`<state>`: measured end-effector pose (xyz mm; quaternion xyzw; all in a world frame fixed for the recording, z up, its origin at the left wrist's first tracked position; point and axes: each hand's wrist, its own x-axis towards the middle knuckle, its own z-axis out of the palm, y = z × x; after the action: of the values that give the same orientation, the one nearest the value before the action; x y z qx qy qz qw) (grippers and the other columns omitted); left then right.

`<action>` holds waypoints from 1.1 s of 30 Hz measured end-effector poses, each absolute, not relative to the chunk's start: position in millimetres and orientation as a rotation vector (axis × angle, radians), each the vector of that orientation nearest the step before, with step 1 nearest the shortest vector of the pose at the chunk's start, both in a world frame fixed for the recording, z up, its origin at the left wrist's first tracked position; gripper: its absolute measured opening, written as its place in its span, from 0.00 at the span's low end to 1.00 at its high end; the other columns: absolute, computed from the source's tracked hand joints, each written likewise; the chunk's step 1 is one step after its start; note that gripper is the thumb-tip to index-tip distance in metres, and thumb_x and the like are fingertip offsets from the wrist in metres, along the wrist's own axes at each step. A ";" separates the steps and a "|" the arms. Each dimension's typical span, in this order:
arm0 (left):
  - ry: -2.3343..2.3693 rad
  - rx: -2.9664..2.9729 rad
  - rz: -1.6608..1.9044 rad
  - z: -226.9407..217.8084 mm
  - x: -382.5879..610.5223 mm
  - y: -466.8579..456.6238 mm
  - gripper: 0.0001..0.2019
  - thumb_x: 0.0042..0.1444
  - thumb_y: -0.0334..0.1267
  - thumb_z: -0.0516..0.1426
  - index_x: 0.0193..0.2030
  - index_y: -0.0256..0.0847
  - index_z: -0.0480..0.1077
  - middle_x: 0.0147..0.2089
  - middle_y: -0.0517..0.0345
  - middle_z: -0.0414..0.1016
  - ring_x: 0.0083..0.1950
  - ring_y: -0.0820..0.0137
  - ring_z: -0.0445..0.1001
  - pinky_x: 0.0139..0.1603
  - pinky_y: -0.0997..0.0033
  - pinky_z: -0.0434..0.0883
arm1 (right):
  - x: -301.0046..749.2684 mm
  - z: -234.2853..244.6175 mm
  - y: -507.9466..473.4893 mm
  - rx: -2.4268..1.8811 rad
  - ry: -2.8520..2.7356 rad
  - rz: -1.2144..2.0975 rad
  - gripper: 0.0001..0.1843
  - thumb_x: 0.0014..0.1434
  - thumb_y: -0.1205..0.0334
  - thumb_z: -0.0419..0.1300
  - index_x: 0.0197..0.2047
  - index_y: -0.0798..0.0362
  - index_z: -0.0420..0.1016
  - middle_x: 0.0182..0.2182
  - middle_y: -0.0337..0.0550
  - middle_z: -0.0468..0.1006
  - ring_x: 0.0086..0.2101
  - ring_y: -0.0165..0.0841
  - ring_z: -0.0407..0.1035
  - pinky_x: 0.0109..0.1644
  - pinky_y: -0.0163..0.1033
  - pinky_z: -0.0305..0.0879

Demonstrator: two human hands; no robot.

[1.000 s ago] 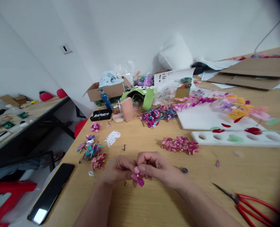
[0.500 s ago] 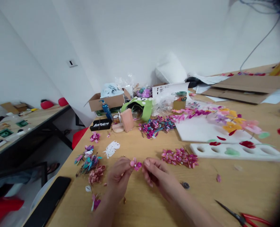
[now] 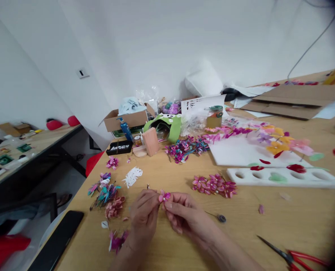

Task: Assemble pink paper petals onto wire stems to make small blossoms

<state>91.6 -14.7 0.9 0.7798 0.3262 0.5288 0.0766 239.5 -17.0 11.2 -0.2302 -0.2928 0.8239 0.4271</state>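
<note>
A small pink artificial flower (image 3: pixel 164 197) with a pale centre is pinched between both my hands, above the wooden table. My left hand (image 3: pixel 144 212) is closed, its thumb and fingertips at the flower's left side. From the right, my right hand (image 3: pixel 184 214) is closed too, thumb and forefinger against the flower's lower right petals. The stem is hidden behind the fingers. Left of my hands lie dusty-pink petals (image 3: pixel 115 207), teal and purple flowers (image 3: pixel 107 194) and white cut pieces (image 3: pixel 133 176). To the right rests a pile of finished-looking pink flowers (image 3: pixel 214 186).
Red-handled scissors (image 3: pixel 288 258) lie at the front right, near a small dark coil (image 3: pixel 221 218). A black phone (image 3: pixel 58 239) lies along the left edge. Behind stand a wooden block (image 3: pixel 151 141), a blue pump bottle (image 3: pixel 125 130) and a white foam strip with holes (image 3: pixel 274 177).
My right hand has moved left, closing the gap, and its fingertips now meet the flower. The flower has turned slightly in my left hand. The dark coil beside my right wrist shows more fully.
</note>
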 end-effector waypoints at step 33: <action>1.041 2.145 1.475 2.7 97.6 -18.0 0.12 0.56 0.23 0.54 0.38 0.41 0.75 0.30 0.57 0.74 0.33 0.73 0.73 0.36 0.77 0.69 | 244.1 2.7 -9.7 -0.751 -0.997 1.704 0.22 0.51 0.45 0.63 0.26 0.58 0.71 0.15 0.33 0.65 0.14 0.21 0.56 0.15 0.27 0.51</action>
<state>97.6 -18.0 2.7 0.7542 0.3661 0.5186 0.1679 244.1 -9.7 2.7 -0.3095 -0.4107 0.7024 0.4921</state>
